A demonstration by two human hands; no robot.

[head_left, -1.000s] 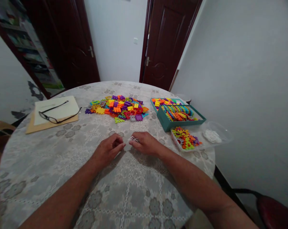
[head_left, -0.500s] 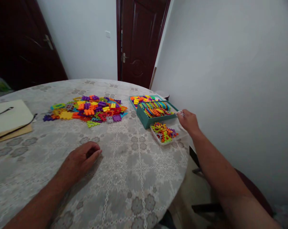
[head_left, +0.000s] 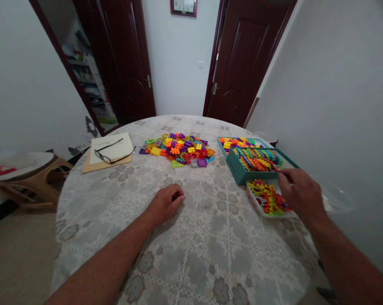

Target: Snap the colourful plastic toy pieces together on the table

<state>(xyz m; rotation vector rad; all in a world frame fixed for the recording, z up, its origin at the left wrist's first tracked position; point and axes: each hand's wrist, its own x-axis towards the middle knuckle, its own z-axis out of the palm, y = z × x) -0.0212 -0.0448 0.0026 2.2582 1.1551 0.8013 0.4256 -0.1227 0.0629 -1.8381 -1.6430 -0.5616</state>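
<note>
While your left hand (head_left: 166,204) lies slack, empty, and your right hand (head_left: 305,194) hides any grip, lower-right gears (head_left: 267,198) look light, stiff: pinch edgewise.

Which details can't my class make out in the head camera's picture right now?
All in the head view:
Right hand: too blurred to tell whether its fingertips hold anything.
White pieces: blurred, and partly hidden behind the right hand.
Wall frame: top cut off by the picture's upper edge.
Pile of toy pieces: bottom layer covered by those above.
</note>
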